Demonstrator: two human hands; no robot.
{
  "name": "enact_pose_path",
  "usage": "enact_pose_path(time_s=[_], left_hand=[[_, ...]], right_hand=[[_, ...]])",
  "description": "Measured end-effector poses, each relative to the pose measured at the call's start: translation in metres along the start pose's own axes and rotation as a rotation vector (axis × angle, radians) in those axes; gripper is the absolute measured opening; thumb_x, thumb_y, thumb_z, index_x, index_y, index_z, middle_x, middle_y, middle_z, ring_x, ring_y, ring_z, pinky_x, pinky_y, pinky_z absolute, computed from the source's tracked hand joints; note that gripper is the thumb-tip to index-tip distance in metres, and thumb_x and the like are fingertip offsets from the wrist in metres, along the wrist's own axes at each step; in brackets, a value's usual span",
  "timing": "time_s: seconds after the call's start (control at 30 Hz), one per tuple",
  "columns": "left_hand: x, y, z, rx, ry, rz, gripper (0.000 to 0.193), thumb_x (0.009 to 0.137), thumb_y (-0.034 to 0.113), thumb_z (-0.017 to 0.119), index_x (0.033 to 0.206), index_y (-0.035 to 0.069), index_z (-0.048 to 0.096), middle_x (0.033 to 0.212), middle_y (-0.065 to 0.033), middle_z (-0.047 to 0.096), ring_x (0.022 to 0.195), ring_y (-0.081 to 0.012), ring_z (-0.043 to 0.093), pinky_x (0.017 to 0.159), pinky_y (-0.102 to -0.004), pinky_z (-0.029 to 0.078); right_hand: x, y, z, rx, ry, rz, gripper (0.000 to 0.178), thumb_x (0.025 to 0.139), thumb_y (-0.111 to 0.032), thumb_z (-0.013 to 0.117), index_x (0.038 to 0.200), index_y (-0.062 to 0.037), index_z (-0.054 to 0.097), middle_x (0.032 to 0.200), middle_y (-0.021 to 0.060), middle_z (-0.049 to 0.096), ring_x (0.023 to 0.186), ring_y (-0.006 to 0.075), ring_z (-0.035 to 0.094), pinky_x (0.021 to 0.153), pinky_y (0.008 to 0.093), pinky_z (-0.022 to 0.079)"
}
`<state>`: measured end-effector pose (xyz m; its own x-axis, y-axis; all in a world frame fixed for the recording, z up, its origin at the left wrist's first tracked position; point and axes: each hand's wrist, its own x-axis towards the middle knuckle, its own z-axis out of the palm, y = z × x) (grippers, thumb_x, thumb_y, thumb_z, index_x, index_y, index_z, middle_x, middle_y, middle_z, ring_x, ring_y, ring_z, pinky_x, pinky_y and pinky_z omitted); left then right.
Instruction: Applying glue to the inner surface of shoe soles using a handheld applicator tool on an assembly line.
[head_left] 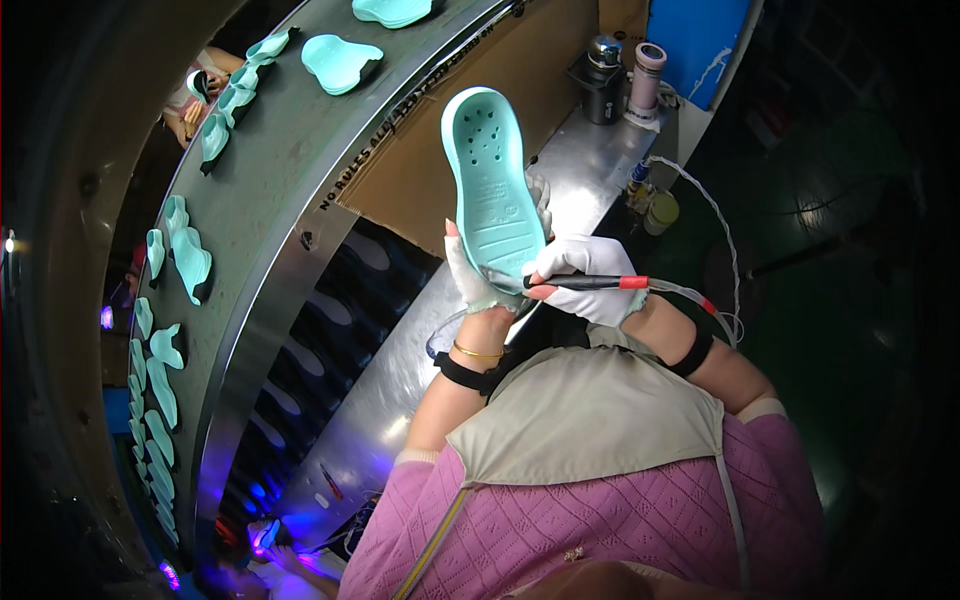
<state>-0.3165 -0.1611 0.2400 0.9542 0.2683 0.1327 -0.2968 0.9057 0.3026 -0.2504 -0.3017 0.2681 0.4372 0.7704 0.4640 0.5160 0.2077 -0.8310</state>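
A mint-green foam shoe sole (492, 190), its toe end pointing away from me and pierced by several small holes, is held up in front of me. My left hand (468, 272), in a white glove with bare fingertips, grips it from beneath near the heel; the thumb lies along the left side and gloved fingers curl round the right. Between the fingers of my right hand (590, 268), gloved the same way, is a black pen-shaped tool (575, 283) with a red band and a cable. Its tip meets the heel edge; the exact contact is too small to make out.
A curved conveyor belt (270, 170) on the left carries several mint-green shoe parts (340, 62). Cardboard (430, 150) lines its side. On the metal bench (390, 370) stand a dark flask (602, 85) and a pink flask (647, 80). Other people's hands (188, 120) work beyond the belt.
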Motion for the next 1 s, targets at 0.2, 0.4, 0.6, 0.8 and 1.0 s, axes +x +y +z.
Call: enact_pose_path(time_s=[0.2,0.4,0.6,0.8,1.0], left_hand=[[0.004,0.003,0.010,0.044,-0.026,-0.023,0.076,0.083,0.059,0.036,0.136,0.005,0.028,0.134,-0.0225,0.035,0.120,-0.0365,0.040,0.098,-0.0471,0.036],[0.009,0.016,0.021,0.181,0.077,-0.108,0.077,0.083,0.059,0.034,0.128,-0.003,0.035,0.120,-0.0220,0.047,0.102,-0.0327,0.052,0.085,-0.0431,0.046],[0.011,0.034,0.017,0.096,-0.055,-0.199,0.071,0.087,0.053,0.029,0.128,-0.004,0.036,0.121,-0.0239,0.046,0.100,-0.0338,0.053,0.084,-0.0444,0.044],[0.015,0.043,0.001,0.311,0.229,-0.208,0.058,0.091,0.045,0.033,0.127,0.000,0.040,0.117,-0.0184,0.052,0.098,-0.0298,0.056,0.084,-0.0398,0.045],[0.019,0.057,-0.019,0.648,0.442,-0.308,0.044,0.089,0.035,0.047,0.123,0.008,0.046,0.115,-0.0104,0.054,0.101,-0.0223,0.055,0.083,-0.0351,0.047]], right_hand=[[0.003,0.014,-0.008,0.206,0.035,0.016,0.012,0.072,0.001,0.069,0.083,-0.0005,0.063,0.083,0.0051,0.063,0.075,0.0096,0.060,0.068,0.0223,0.048],[0.004,0.019,-0.010,0.394,0.011,0.235,0.012,0.072,-0.003,0.071,0.082,-0.0012,0.063,0.083,0.0040,0.064,0.076,0.0099,0.060,0.070,0.0239,0.048],[-0.002,0.007,-0.011,0.485,-0.240,0.338,0.011,0.072,-0.002,0.071,0.081,-0.0027,0.064,0.084,0.0044,0.064,0.081,0.0105,0.059,0.075,0.0240,0.047],[0.015,0.013,-0.012,0.526,-0.180,0.296,0.024,0.070,0.008,0.067,0.091,-0.0020,0.059,0.093,0.0045,0.062,0.086,0.0099,0.058,0.078,0.0242,0.048],[0.033,0.023,-0.023,0.326,-0.473,0.222,0.021,0.067,0.005,0.071,0.085,-0.0029,0.064,0.091,0.0050,0.064,0.085,0.0133,0.060,0.077,0.0249,0.048]])
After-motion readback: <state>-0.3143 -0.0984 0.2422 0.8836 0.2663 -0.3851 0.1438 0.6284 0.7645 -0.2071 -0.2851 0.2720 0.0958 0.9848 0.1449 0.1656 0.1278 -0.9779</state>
